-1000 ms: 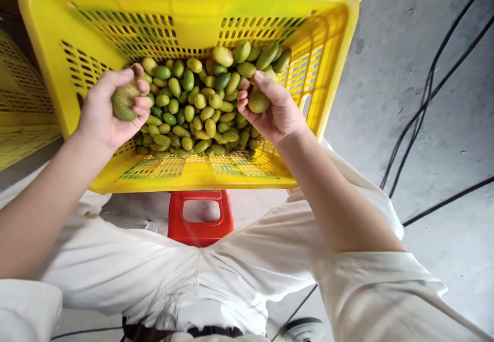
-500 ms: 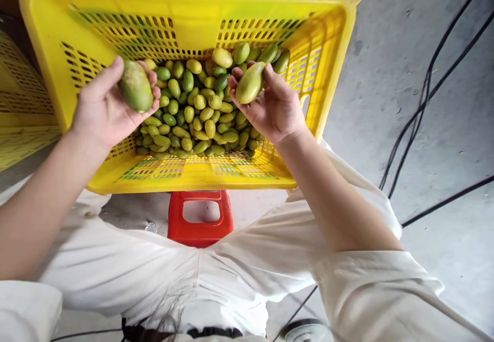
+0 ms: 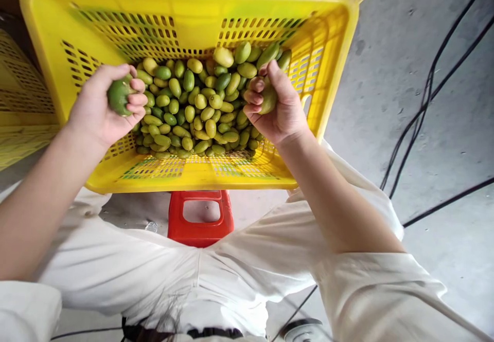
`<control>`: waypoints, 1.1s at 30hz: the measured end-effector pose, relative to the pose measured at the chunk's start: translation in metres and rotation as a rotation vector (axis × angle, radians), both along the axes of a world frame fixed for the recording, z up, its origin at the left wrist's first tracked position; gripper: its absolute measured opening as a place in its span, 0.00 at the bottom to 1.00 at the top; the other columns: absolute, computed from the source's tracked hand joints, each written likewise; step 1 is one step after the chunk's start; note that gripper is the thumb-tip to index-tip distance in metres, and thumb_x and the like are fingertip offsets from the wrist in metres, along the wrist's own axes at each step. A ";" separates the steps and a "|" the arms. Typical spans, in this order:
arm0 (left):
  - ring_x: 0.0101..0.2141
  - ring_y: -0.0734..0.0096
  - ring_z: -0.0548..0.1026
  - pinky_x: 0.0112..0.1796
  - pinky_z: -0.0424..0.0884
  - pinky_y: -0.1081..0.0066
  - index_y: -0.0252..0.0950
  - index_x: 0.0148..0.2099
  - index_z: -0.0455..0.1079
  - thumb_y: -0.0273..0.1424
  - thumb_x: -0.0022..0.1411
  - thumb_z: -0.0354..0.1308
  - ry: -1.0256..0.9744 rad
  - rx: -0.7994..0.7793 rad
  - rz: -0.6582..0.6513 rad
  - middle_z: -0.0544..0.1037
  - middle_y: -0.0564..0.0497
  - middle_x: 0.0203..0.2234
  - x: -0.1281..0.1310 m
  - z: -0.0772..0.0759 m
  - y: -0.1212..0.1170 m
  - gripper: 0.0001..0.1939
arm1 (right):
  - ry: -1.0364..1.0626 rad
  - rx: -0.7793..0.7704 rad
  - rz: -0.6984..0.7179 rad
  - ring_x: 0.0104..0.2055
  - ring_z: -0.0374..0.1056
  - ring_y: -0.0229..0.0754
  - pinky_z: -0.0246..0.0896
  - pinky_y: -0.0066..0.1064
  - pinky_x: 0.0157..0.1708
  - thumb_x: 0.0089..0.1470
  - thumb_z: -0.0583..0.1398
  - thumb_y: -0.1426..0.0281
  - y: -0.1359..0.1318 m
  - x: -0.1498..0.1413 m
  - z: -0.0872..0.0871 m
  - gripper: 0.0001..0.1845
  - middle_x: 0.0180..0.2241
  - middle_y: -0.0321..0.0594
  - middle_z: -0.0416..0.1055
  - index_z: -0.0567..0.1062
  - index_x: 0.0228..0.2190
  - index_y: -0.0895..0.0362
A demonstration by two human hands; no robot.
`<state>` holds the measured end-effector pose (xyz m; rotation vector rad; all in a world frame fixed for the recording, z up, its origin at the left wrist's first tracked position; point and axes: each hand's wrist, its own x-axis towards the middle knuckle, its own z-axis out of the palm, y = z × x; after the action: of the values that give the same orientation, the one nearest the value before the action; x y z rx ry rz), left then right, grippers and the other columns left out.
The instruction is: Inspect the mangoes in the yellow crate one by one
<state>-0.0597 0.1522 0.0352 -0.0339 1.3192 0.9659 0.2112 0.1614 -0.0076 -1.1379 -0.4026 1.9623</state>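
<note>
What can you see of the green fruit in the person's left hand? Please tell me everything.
The green fruit looks rounded and smooth-skinned, mostly deep green. The left hand is wrapped around it, thumb near its top and fingers curled over its right side in the picture, hiding its full length. It is held over the left part of the yellow basket; nothing but the hand is seen touching it.

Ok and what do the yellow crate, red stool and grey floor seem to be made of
The yellow crate looks like plastic, slightly glossy, with neat rows of moulded-in slots. The red stool is probably plastic too, smooth with a faint sheen. The grey floor may be matte concrete, judging by its blotchy surface.
</note>
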 end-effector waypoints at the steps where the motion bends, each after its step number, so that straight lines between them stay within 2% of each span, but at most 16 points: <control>1: 0.15 0.82 0.61 0.13 0.56 0.80 0.36 0.34 0.64 0.31 0.62 0.53 0.002 0.007 0.006 0.68 0.54 0.18 -0.002 0.000 0.000 0.05 | 0.010 0.004 -0.009 0.28 0.68 0.37 0.67 0.28 0.27 0.49 0.69 0.55 0.001 0.000 0.000 0.15 0.25 0.30 0.70 0.71 0.28 0.49; 3: 0.20 0.77 0.68 0.17 0.65 0.79 0.35 0.37 0.65 0.35 0.62 0.53 0.001 0.064 0.030 0.72 0.51 0.22 -0.005 -0.002 0.000 0.08 | 0.002 0.009 -0.014 0.34 0.72 0.39 0.70 0.31 0.31 0.52 0.64 0.51 0.001 0.001 0.000 0.15 0.29 0.31 0.73 0.73 0.31 0.49; 5: 0.29 0.70 0.75 0.29 0.76 0.73 0.35 0.40 0.66 0.34 0.59 0.53 -0.016 0.152 0.063 0.76 0.47 0.28 -0.007 -0.005 -0.002 0.09 | -0.023 0.009 -0.004 0.44 0.74 0.44 0.72 0.36 0.37 0.55 0.62 0.51 0.002 0.000 0.000 0.14 0.34 0.32 0.75 0.73 0.33 0.48; 7: 0.38 0.66 0.77 0.40 0.78 0.67 0.35 0.41 0.65 0.30 0.56 0.54 -0.027 0.209 0.090 0.78 0.46 0.32 -0.007 -0.008 -0.004 0.08 | -0.004 0.004 -0.010 0.50 0.73 0.45 0.73 0.38 0.41 0.56 0.62 0.55 0.002 -0.002 -0.001 0.10 0.37 0.31 0.77 0.73 0.34 0.47; 9: 0.42 0.65 0.77 0.44 0.78 0.67 0.37 0.39 0.65 0.29 0.59 0.54 -0.004 0.215 0.091 0.79 0.46 0.33 -0.007 -0.011 -0.005 0.05 | 0.057 -0.012 -0.037 0.50 0.73 0.41 0.73 0.35 0.44 0.57 0.63 0.60 0.002 -0.003 -0.002 0.06 0.39 0.29 0.77 0.72 0.35 0.47; 11: 0.41 0.67 0.77 0.40 0.77 0.71 0.37 0.39 0.65 0.33 0.66 0.53 0.018 0.190 0.073 0.79 0.46 0.33 -0.005 -0.013 -0.004 0.05 | 0.107 -0.044 -0.070 0.43 0.73 0.36 0.73 0.28 0.41 0.60 0.61 0.62 0.003 -0.003 -0.002 0.05 0.36 0.28 0.77 0.72 0.35 0.48; 13: 0.34 0.72 0.75 0.31 0.74 0.78 0.36 0.40 0.67 0.40 0.69 0.52 0.036 0.161 0.048 0.79 0.47 0.33 -0.005 -0.012 -0.002 0.12 | 0.128 -0.071 -0.085 0.31 0.71 0.32 0.70 0.22 0.29 0.63 0.59 0.59 0.005 -0.002 -0.001 0.09 0.31 0.28 0.75 0.71 0.33 0.49; 15: 0.28 0.77 0.71 0.22 0.67 0.80 0.35 0.40 0.69 0.46 0.68 0.53 0.054 0.160 0.019 0.78 0.49 0.31 -0.004 -0.011 0.000 0.18 | 0.119 -0.072 -0.069 0.22 0.64 0.30 0.61 0.21 0.18 0.63 0.58 0.54 0.007 -0.001 0.001 0.16 0.27 0.30 0.73 0.70 0.29 0.50; 17: 0.26 0.78 0.68 0.19 0.62 0.80 0.34 0.39 0.70 0.48 0.68 0.53 0.078 0.198 -0.005 0.77 0.49 0.32 -0.004 -0.009 0.001 0.21 | 0.089 -0.051 -0.031 0.18 0.58 0.29 0.52 0.22 0.12 0.60 0.59 0.49 0.009 -0.001 0.003 0.20 0.26 0.32 0.73 0.70 0.26 0.51; 20: 0.26 0.75 0.66 0.21 0.62 0.77 0.36 0.37 0.70 0.44 0.69 0.52 0.103 0.232 -0.012 0.78 0.47 0.34 -0.001 -0.008 0.001 0.16 | 0.048 -0.040 0.007 0.18 0.58 0.30 0.48 0.24 0.11 0.56 0.63 0.48 0.009 -0.004 0.005 0.20 0.29 0.34 0.75 0.71 0.27 0.50; 23: 0.27 0.74 0.67 0.24 0.64 0.76 0.38 0.34 0.68 0.35 0.69 0.53 0.107 0.211 0.073 0.75 0.50 0.28 0.001 -0.009 0.000 0.11 | 0.033 -0.031 -0.027 0.18 0.58 0.29 0.51 0.24 0.14 0.56 0.63 0.51 0.007 -0.006 0.003 0.18 0.32 0.33 0.77 0.73 0.28 0.51; 27: 0.25 0.77 0.66 0.25 0.64 0.77 0.35 0.35 0.67 0.45 0.70 0.52 0.087 0.213 0.137 0.72 0.53 0.24 0.000 -0.010 0.001 0.18 | -0.011 -0.015 -0.049 0.19 0.55 0.31 0.53 0.27 0.18 0.57 0.63 0.52 0.006 -0.001 -0.003 0.16 0.24 0.30 0.70 0.72 0.28 0.50; 30: 0.23 0.80 0.65 0.24 0.63 0.78 0.35 0.33 0.66 0.49 0.68 0.52 0.089 0.251 0.167 0.70 0.55 0.24 -0.002 -0.008 0.003 0.21 | -0.052 -0.023 -0.033 0.24 0.62 0.37 0.55 0.31 0.20 0.50 0.67 0.48 0.007 0.003 -0.007 0.19 0.26 0.32 0.72 0.71 0.28 0.48; 33: 0.22 0.78 0.65 0.23 0.63 0.75 0.37 0.34 0.67 0.56 0.64 0.53 0.100 0.264 0.152 0.69 0.55 0.23 -0.003 -0.005 0.005 0.25 | -0.083 -0.038 -0.006 0.30 0.67 0.41 0.59 0.32 0.22 0.44 0.69 0.46 0.007 0.003 -0.007 0.22 0.29 0.34 0.75 0.70 0.28 0.47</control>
<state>-0.0632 0.1568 0.0303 0.1196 1.2841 1.2794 0.2142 0.1682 -0.0145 -1.2466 -0.4071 1.9298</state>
